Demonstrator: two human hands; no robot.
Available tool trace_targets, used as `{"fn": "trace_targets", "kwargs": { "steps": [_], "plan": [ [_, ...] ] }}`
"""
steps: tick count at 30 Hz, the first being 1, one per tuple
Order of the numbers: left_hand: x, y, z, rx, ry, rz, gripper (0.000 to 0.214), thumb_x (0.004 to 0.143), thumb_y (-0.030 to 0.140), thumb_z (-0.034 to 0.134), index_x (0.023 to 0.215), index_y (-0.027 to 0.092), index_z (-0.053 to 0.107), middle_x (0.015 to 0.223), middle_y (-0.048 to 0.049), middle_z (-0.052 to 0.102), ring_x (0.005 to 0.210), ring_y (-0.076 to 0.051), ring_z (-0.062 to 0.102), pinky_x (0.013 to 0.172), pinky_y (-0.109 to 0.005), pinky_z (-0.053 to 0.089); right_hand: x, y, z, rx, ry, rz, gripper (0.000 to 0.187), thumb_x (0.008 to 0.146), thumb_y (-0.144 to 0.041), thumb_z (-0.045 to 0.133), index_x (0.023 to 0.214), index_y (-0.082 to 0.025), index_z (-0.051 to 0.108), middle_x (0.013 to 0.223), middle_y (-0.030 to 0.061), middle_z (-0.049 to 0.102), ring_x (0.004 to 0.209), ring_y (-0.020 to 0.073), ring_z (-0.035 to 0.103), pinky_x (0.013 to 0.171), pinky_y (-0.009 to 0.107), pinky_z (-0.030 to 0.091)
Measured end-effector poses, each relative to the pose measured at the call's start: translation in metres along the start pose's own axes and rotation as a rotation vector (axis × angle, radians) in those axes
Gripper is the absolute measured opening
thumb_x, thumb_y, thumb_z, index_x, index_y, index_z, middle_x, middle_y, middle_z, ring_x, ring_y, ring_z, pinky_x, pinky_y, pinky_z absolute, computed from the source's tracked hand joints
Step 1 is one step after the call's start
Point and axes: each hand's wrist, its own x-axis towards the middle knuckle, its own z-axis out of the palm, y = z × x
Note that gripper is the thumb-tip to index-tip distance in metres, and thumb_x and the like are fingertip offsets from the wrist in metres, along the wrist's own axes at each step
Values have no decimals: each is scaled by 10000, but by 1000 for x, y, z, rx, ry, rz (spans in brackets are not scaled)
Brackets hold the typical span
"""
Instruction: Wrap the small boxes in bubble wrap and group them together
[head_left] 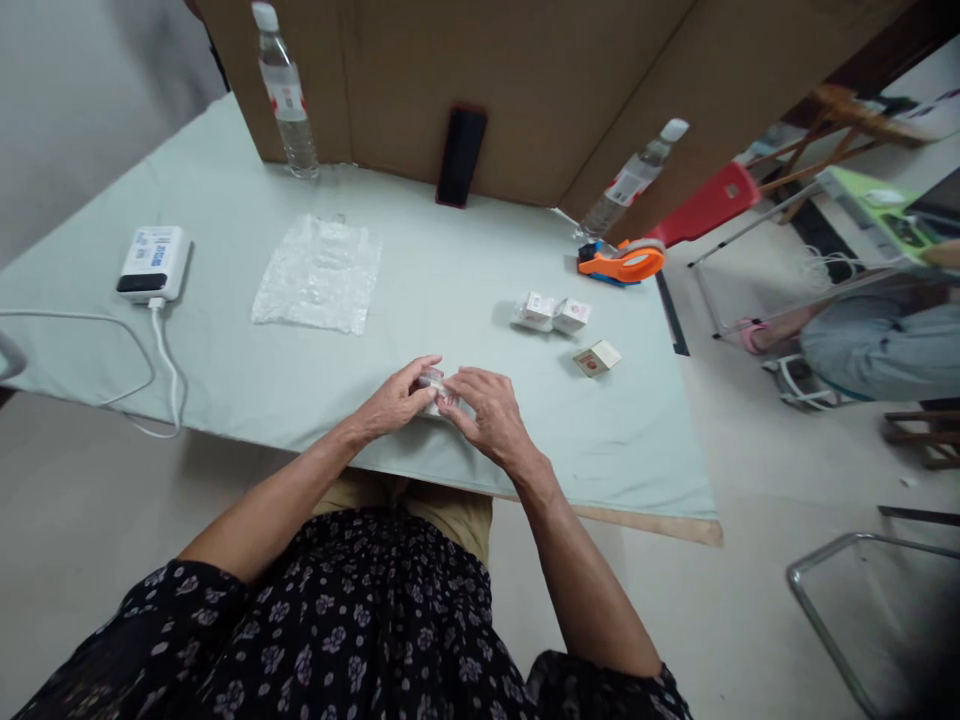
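Note:
Close to the table's front edge, my left hand [396,400] and my right hand [486,408] close round a small pale box [433,384] with shiny plastic film about it. Fingers and thumbs of both hands press on it from either side and hide most of it. Off to the right of my right hand sit two small white boxes, one [536,309] on transparent wrap and another [572,315] beside it. A bare small box [597,358] lies nearer to me. Left of my hands, a sheet of bubble wrap [319,275] is spread flat.
An orange tape dispenser [624,262] rests at the table's right edge, beside a leaning water bottle [628,188]. Another bottle [286,100] and a phone [461,155] stand against the cardboard [525,90]. A cabled power bank [155,262] lies left. A person's leg [885,340] shows right.

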Motion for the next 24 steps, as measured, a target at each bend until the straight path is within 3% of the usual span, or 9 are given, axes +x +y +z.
{"fn": "trace_targets", "kwargs": {
  "steps": [4,8,12,18,24],
  "plan": [
    [0,1,3,22,34,5,573,879,282,531,1422,118,458,1223,-125,647,1054,-206,623,985,-368,493,-9,-6,2,-93,-24,-17,599,865,-478,668,1374,-192,537,1334,151,623,1301,346,492,1037,508,372],
    [3,-2,10,93,76,12,536,895,293,499,1404,122,481,1184,-111,665,1039,-203,630,977,-369,500,-9,-10,4,-152,-14,36,488,887,-288,628,1363,-222,544,1292,129,631,1291,326,483,1047,491,351],
    [5,-4,13,292,147,53,551,920,349,478,1423,123,478,1260,-136,647,1165,-253,591,1068,-445,448,-7,3,-1,-93,6,36,426,859,-290,642,1276,-213,604,1202,111,664,1192,300,542,1018,455,382],
    [-1,-19,18,594,309,245,557,929,377,476,1413,101,471,1388,-178,562,1311,-297,473,1145,-519,363,-11,77,-23,-151,188,273,427,836,-314,643,1246,-193,633,1238,138,660,1172,333,555,986,488,414],
    [-3,-34,23,762,317,349,440,867,215,538,1301,145,567,1311,-129,624,1299,-295,470,1139,-506,392,4,145,-31,-224,192,394,460,826,-345,658,1269,-223,623,1255,127,671,1168,350,574,960,513,433]
  ]
}}
